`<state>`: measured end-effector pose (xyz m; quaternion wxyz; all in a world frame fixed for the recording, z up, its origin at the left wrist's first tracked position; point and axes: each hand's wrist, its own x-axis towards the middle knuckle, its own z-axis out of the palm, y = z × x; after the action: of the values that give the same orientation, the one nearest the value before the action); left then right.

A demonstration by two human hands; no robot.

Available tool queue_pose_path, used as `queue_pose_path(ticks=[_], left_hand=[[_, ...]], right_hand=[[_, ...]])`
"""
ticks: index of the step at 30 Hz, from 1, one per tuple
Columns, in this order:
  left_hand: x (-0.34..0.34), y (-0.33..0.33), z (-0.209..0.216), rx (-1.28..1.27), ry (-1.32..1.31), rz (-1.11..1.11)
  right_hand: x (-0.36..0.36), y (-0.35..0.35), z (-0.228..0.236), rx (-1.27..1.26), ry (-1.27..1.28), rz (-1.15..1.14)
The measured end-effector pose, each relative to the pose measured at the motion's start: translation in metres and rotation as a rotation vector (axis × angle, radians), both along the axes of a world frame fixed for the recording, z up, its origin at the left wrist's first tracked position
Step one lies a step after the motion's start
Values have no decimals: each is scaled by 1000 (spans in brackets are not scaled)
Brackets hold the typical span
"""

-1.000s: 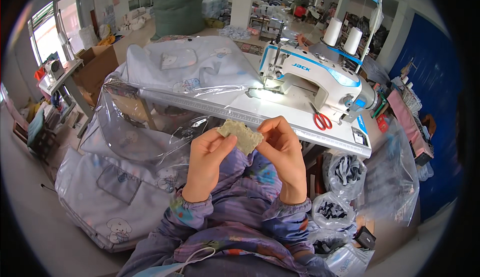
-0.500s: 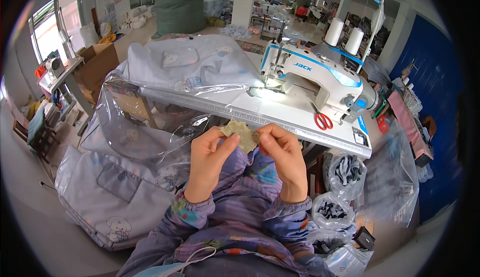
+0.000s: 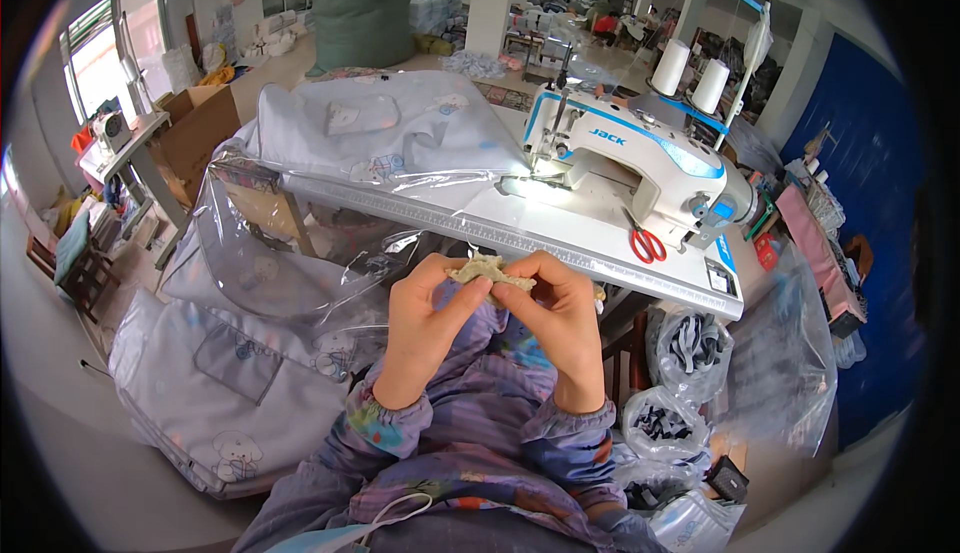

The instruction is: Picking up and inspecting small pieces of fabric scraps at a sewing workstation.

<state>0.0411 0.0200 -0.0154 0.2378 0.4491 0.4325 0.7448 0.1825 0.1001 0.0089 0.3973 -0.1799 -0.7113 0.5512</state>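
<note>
Above my lap, in front of the table edge, both hands pinch a ragged olive-beige piece (image 3: 484, 270), crumpled and uneven at its edges; its material I cannot make out. My left hand (image 3: 425, 318) has thumb and fingers closed on its left side. On the right side my right hand (image 3: 556, 321) grips it likewise, and the two thumb tips nearly meet at its near edge. The fingers hide much of the piece. Beyond the hands stands a white and blue sewing machine (image 3: 630, 143), its lamp lighting the needle area.
Red-handled scissors (image 3: 647, 244) lie on the white machine table (image 3: 590, 223). Pale printed fabric with clear plastic (image 3: 390, 128) covers the table's left part, and more padded fabric pieces (image 3: 235, 393) are stacked at my left. Bags of dark strips (image 3: 690, 348) stand at lower right.
My hands have come closer together, and the right one has moved a little left. The piece, spread flatter before, is now bunched or folded between the fingers.
</note>
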Motion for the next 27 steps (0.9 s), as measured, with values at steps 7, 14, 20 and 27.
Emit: queue_pose_path(ticks=[7, 14, 20, 27], left_hand=[[0, -3, 1, 33, 167, 112], [2, -3, -6, 29, -253, -111], [5, -3, 0, 160, -445, -267], [-1, -1, -5, 198, -521, -335]], right_hand=[[-1, -4, 6, 199, -19, -59], [-1, -10, 12, 253, -5, -73], [-2, -11, 15, 287, 13, -82], [-1, -8, 9, 238, 44, -49]])
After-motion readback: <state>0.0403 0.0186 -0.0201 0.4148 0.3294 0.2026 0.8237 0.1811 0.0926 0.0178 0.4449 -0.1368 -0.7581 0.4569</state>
